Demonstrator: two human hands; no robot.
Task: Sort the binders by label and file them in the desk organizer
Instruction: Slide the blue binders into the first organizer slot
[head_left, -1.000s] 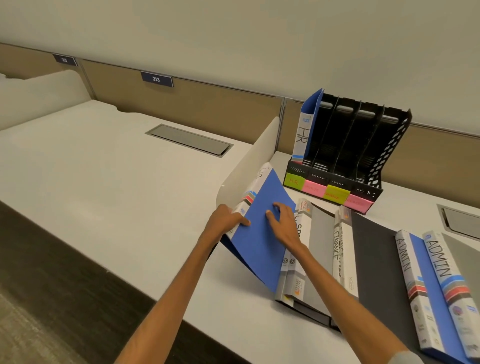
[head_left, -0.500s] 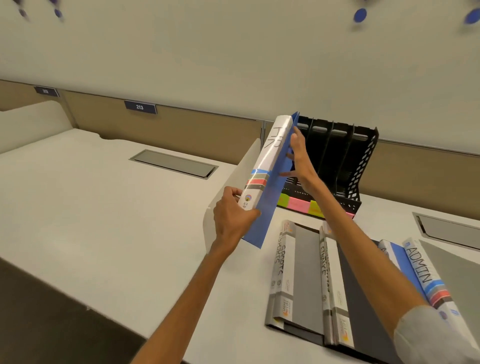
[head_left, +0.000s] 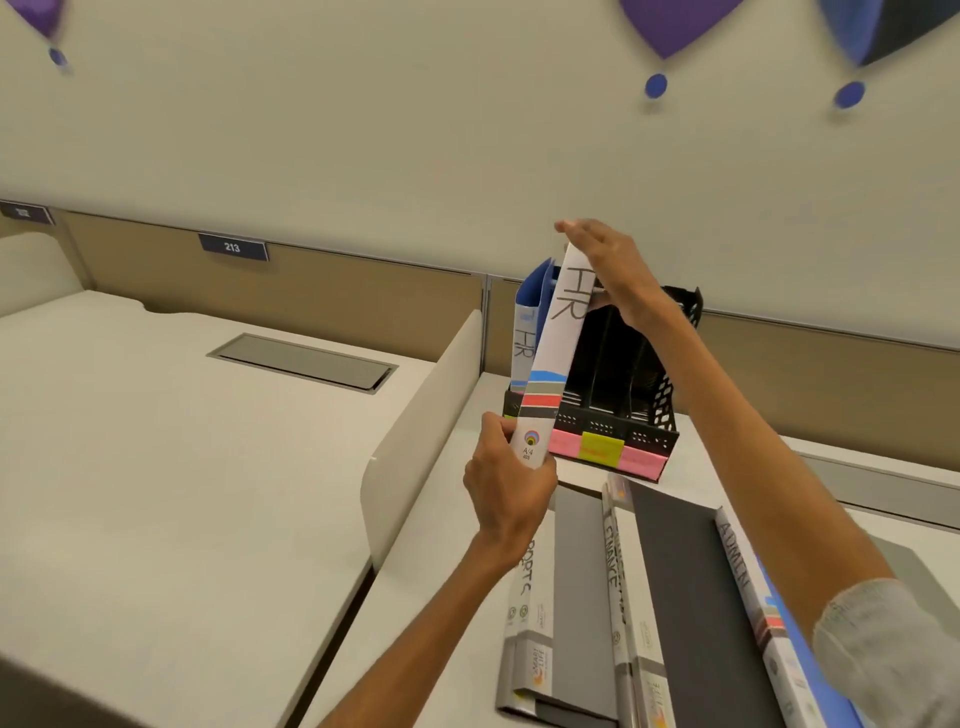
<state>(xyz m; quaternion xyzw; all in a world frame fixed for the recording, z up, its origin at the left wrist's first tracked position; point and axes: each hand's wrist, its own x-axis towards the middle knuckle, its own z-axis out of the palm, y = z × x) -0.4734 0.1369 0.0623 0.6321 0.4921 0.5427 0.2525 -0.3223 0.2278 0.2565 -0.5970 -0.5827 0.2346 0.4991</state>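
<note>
SPORTS (head_left: 576, 597), FINANCE (head_left: 615, 566) and ADMIN (head_left: 735, 561) lie flat on the desk (head_left: 415, 571), waiting their turn. Left hand (head_left: 506, 483) is wrapped round the bottom of the HR binder (head_left: 558, 353), which is tilted, off the desk and right in front of the organizer's (head_left: 644, 410) left end. Right hand (head_left: 613, 270) lies over its top end, fingers straight, steadying more than clamping. So it's the filing step for HR. The filed HR (head_left: 523, 343) already stands in the leftmost slot. Next move, I'd guess: straighten it, line it up with that slot and slide it in alongside without snagging the divider.
</note>
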